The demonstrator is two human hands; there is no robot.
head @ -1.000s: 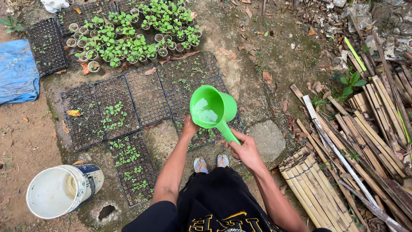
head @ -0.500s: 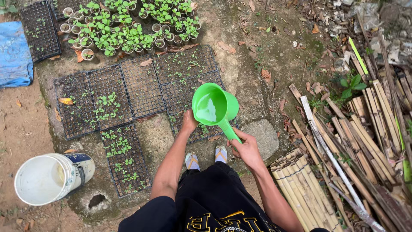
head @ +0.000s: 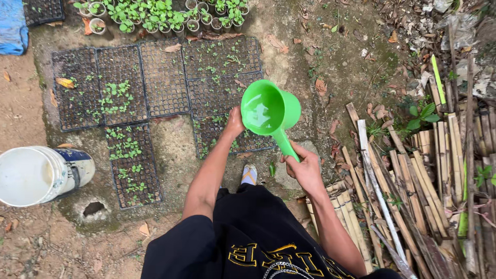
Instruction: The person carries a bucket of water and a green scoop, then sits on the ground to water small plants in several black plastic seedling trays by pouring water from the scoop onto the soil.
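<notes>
Green dipper (head: 269, 109) gripped by right hand (head: 306, 169), steadied by left hand (head: 234, 124).

Left hand (head: 235, 123) fingers behind green scoop (head: 268, 109); white bucket (head: 41, 173) cut by left edge.

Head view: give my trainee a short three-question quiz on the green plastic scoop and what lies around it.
1. True or false: the green plastic scoop with the long handle holds water.
2. Which hand grips the scoop's handle? A) left hand B) right hand
3. Fill in: the white plastic bucket lies on its ____ on the dirt, left of the black seedling trays.

Key
1. True; water shows inside the bowl.
2. B; the left hand only rests against the bowl's side.
3. side
</notes>
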